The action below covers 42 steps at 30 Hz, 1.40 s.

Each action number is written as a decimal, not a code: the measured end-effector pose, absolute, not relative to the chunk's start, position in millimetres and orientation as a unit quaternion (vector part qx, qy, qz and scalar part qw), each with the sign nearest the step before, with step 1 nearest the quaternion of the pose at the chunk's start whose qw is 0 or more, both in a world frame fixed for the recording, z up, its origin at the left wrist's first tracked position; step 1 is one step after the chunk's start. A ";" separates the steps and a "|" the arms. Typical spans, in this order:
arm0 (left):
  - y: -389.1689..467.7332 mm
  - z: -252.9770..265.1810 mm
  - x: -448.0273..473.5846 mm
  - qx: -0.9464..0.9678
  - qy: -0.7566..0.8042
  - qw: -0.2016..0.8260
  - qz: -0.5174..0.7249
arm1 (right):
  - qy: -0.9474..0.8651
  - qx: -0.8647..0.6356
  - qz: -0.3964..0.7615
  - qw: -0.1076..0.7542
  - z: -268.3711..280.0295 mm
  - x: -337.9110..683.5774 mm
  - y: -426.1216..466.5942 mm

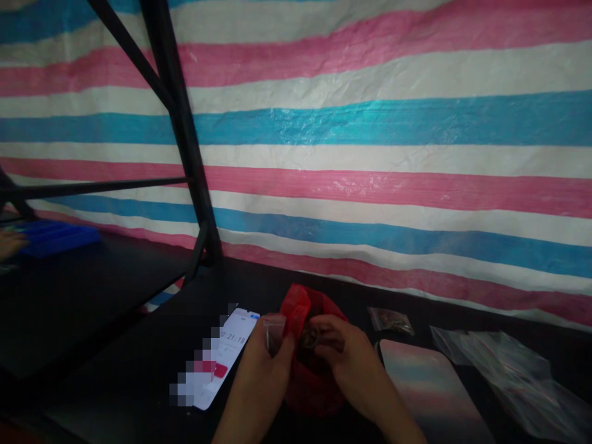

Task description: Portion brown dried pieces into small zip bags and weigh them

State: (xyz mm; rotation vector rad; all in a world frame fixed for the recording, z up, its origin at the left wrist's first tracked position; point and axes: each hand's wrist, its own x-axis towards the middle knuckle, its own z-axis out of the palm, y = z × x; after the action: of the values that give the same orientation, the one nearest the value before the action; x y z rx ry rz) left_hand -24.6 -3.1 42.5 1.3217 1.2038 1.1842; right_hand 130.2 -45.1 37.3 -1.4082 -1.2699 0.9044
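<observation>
A red plastic bag [314, 394] stands with its mouth open on the black tabletop. My left hand [263, 367] is closed around a small clear zip bag [274, 330] and rests against the red bag's left rim. Inside the red bag's mouth are small brownish pieces [309, 338], too dark to name. My right hand [354, 357] reaches in from the right, fingers curled together at those pieces; what it pinches is hard to make out.
A phone [234, 345] showing a timer lies left of my hands. To the right are a small filled clear bag [391, 321], a flat reflective plate [430, 385] and several clear bags [509, 370]. Far left, another person's hand [10, 243] is by a blue tray [60, 239]. A black metal post [182, 135] rises behind.
</observation>
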 end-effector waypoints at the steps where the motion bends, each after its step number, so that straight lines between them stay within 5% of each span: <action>1: -4.3 42.5 -23.5 0.543 0.495 0.468 0.491 | -0.524 -0.580 0.370 0.503 40.2 131.1 -46.2; 9: -11.8 33.0 -12.7 0.625 0.450 0.399 0.499 | -0.534 -0.560 0.308 0.553 74.3 135.3 -59.4; 16: -12.9 27.6 -7.6 0.707 0.458 0.290 0.454 | -0.646 -0.592 0.152 0.457 87.8 119.3 -66.6; 23: -16.1 29.8 -1.5 0.637 0.381 0.453 0.494 | -0.711 -0.568 0.069 0.409 86.7 118.5 -65.8; 36: -13.5 29.8 -12.5 0.604 0.428 0.420 0.525 | -0.647 -0.595 0.036 0.475 89.8 122.6 -62.4; 42: -14.8 31.0 -16.8 0.557 0.469 0.344 0.593 | -0.652 -0.661 0.191 0.318 70.9 133.2 -66.4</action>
State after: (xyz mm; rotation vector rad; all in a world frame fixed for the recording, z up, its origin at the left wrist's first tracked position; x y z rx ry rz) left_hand -16.8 -14.8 31.0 1.4457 1.2175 1.5415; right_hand 133.2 -66.4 70.9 -1.7395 -1.7144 0.5032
